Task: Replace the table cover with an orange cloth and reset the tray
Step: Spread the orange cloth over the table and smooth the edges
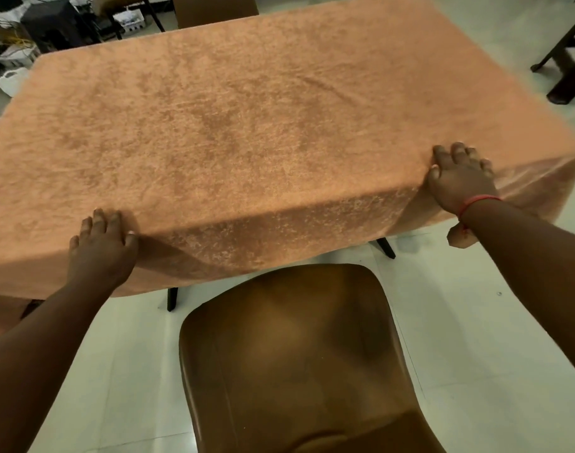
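Note:
An orange cloth [240,125] covers the whole table top and hangs down over its near edge. My left hand [103,246] lies flat on the cloth at the near edge, left of centre, fingers spread. My right hand [459,178] presses flat on the cloth at the near right corner; a red string is tied around its wrist. Neither hand grips anything. No tray is in view.
A brown chair [299,361] stands right in front of me, between me and the table. Another brown chair [214,11] is at the far side. Dark table legs [172,299] show under the cloth. Clutter and cables [34,31] sit at the back left, dark furniture [570,70] at the right.

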Motion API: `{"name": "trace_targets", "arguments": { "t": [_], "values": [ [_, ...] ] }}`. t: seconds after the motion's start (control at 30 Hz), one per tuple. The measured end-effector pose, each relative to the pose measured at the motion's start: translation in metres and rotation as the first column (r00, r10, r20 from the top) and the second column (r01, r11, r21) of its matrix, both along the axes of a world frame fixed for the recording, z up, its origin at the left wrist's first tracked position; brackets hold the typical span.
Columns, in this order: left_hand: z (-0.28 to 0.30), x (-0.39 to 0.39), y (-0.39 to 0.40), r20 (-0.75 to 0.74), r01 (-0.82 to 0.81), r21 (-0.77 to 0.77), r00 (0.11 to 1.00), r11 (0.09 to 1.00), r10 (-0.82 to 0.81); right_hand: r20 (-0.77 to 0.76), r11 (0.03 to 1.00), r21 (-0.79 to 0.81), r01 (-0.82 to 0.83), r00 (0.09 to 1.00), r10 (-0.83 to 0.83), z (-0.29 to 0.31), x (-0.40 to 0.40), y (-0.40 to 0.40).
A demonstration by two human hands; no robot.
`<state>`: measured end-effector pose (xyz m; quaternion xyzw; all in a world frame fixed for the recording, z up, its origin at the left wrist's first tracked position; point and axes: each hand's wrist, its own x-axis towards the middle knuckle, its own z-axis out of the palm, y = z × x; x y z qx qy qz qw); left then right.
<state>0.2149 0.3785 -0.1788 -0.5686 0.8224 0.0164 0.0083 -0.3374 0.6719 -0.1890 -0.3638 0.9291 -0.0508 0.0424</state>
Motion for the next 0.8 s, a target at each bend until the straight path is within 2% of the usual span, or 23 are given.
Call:
{"name": "trace_targets", "arguments": {
  "t": [0.07, 0.53, 0.8],
  "values": [
    [-0.007, -0.007, 0.003, -0.021, 0.05, -0.008, 0.999, 0.999, -0.051, -0.003, 1.0, -0.005, -0.004, 1.0, 0.004, -0.002, 0.0, 0.002],
    [-0.005, 0.003, 0.005, -0.005, 0.054, 0.099, 0.999, 0.994, -0.054, 0.04, 1.0, 0.015, -0.019, 0.999, 0.018, 0.003, 0.0, 0.008],
    [-0.001, 0.013, -0.017, 0.014, 0.017, 0.226, 1.0, 0.974, -0.021, 0.144, 0.992, 0.124, -0.035, 0.989, 0.017, 0.018, 0.011, 0.009]
  ]
}}
